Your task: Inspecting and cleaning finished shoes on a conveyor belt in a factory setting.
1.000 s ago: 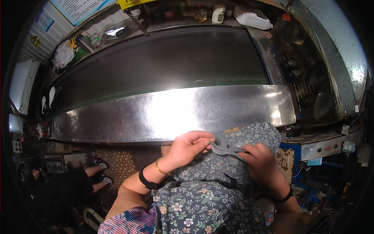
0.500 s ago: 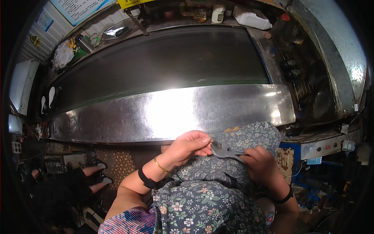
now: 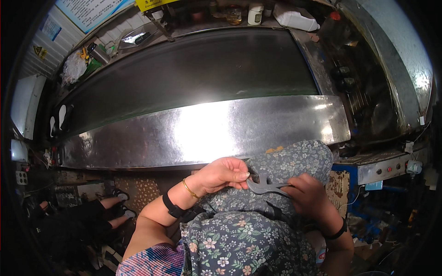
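Over my floral-covered lap, my right hand [image 3: 309,195] is closed round the handles of a grey, plier-like tool [image 3: 263,187] with curved jaws. The jaws point left toward my left hand [image 3: 225,175]. The thumb and fingers of that hand are pinched together right at the jaw tips. Whatever sits in the pinch is too small and hidden to name. Both hands are held just in front of the near edge of a shiny metal ledge [image 3: 271,119].
Beyond the ledge runs a wide dark belt-like surface [image 3: 193,69]. A white jug [image 3: 294,17] and a white bottle [image 3: 255,14] stand at the back. Control knobs line a metal box [image 3: 386,171] at right. Another person's legs [image 3: 115,202] show at lower left.
Both hands stay nearly in place over the lap. The tool has turned slightly and its jaws look less spread than before. The whole view has shifted a little.
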A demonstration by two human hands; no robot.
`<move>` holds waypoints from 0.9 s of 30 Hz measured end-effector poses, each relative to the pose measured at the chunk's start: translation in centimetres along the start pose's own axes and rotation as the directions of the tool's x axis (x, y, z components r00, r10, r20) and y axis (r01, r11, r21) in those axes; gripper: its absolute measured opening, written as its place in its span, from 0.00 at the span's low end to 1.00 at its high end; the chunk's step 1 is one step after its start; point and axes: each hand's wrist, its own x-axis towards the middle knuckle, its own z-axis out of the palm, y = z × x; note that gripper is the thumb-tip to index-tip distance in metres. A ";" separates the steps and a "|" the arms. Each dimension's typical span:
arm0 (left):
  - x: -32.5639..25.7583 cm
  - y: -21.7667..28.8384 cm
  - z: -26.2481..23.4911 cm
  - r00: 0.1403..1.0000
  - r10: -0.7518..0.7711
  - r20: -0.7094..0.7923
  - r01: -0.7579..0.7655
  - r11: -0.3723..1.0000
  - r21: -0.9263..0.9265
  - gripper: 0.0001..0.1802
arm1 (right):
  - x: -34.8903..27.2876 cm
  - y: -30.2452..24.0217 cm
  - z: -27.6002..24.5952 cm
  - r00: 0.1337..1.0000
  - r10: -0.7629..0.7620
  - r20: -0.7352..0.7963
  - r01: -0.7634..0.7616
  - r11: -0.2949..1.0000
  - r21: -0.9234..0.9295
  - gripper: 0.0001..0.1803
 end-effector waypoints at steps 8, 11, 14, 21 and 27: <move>0.5 -0.6 -0.2 0.998 0.010 0.057 -0.001 0.988 -0.154 0.06 | -1.1 0.2 1.1 0.999 0.030 0.022 -0.032 0.995 0.096 0.17; 0.5 -0.3 0.2 0.999 0.026 0.042 -0.016 0.976 -0.219 0.06 | -1.4 0.4 1.2 0.999 0.043 0.005 -0.043 0.992 0.119 0.18; 0.3 -0.2 1.1 1.000 0.010 -0.015 -0.012 0.995 -0.102 0.06 | -1.6 0.4 1.3 0.999 0.044 0.000 -0.044 0.990 0.134 0.19; 0.7 -0.8 0.8 0.999 0.042 -0.018 -0.039 0.991 0.128 0.04 | -2.1 0.5 1.8 0.998 0.059 0.005 -0.059 0.986 0.159 0.20; 0.9 -0.5 1.3 0.996 -0.038 -0.077 0.047 0.992 0.120 0.03 | -2.5 0.6 1.7 0.997 0.069 0.034 -0.074 0.981 0.180 0.21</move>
